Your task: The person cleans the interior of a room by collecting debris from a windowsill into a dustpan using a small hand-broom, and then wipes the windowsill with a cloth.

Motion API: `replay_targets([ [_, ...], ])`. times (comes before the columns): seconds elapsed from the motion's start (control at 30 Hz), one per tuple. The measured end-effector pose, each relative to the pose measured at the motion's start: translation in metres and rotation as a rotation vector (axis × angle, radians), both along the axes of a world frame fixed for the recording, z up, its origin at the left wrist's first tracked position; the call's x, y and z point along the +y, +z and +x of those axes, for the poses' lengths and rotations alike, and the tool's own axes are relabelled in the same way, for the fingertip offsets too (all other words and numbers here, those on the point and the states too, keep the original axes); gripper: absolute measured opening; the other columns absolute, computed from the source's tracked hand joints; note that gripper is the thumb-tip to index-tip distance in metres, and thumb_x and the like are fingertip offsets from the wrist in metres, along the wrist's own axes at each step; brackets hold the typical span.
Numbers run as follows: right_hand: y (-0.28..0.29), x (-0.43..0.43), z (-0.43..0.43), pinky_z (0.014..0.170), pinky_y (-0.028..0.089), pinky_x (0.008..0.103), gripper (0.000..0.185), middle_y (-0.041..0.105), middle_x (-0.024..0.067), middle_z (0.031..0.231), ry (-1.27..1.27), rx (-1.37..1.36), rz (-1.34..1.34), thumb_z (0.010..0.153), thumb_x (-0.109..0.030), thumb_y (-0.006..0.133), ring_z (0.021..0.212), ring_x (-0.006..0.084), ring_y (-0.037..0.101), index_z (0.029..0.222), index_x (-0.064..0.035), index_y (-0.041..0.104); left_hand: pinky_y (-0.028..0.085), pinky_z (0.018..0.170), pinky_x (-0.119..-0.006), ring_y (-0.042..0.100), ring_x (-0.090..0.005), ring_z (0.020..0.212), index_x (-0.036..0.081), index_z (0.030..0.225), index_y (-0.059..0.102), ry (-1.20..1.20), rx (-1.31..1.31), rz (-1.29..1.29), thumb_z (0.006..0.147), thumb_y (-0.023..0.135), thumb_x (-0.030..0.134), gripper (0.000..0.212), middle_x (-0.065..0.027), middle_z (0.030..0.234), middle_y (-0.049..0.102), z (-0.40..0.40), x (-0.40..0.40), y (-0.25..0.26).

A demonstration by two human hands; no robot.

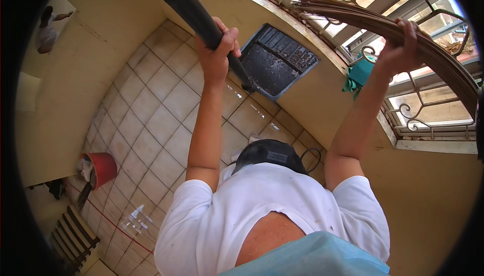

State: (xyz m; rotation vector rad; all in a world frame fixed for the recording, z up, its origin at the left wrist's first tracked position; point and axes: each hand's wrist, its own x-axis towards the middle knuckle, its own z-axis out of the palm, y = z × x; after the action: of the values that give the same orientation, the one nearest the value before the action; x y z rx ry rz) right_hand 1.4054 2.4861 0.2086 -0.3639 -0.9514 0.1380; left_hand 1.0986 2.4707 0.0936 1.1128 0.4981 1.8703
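My left hand (217,49) is closed around a long dark pole or tube (193,7) with a textured upper part; its thin lower end lies in front of the edge of a black tray-like panel (278,60) at the wall. In my right hand (402,51) is a bundle of thin brown bristles or sticks (378,26), like a stick broom, raised before the window grille (412,106). The bundle's far end runs out towards the right rim. Behind my right forearm hangs a teal cloth or mask (359,73).
A red bucket (104,170) with things in it stands on the tiled floor (151,124) at the left. A red cord or hose (113,224) crosses the tiles near a slatted wooden piece (73,236). A yellow wall (423,193) stands at the right.
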Motion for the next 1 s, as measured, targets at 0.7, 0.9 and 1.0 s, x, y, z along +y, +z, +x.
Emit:
replay_targets([
  [0.7,-0.016,0.065,-0.012,0.072,0.055,0.0355,0.028,0.057,0.0099,0.08,0.212,0.036,-0.097,0.072,0.014,0.064,0.073,0.02,0.06,0.092,-0.0013,0.053,0.039,0.042,-0.025,0.044,-0.011,0.045,0.003,0.089,0.047,0.119,0.081,0.125,0.08,0.062,-0.002,0.019,-0.0027,0.063,0.045,-0.049,0.073,0.023],
  [0.9,-0.009,0.055,-0.036,0.071,0.055,0.0364,0.029,0.056,0.0103,0.081,0.186,0.015,-0.047,0.072,0.015,0.063,0.074,0.0194,0.06,0.093,-0.0009,0.052,0.039,0.043,-0.025,0.047,-0.0124,0.042,0.005,0.088,0.048,0.151,0.071,0.108,0.08,0.066,0.003,0.019,-0.0018,0.057,0.044,-0.044,0.076,0.023],
  [1.0,-0.061,0.102,-0.028,0.07,0.056,0.0357,0.029,0.058,0.0098,0.081,0.128,0.019,-0.113,0.072,0.014,0.065,0.073,0.0198,0.061,0.094,-0.0007,0.052,0.04,0.044,-0.025,0.047,-0.0125,0.043,0.005,0.089,0.048,0.182,0.052,0.083,0.08,0.065,0.003,0.02,-0.0019,0.057,0.044,-0.042,0.076,0.019],
])
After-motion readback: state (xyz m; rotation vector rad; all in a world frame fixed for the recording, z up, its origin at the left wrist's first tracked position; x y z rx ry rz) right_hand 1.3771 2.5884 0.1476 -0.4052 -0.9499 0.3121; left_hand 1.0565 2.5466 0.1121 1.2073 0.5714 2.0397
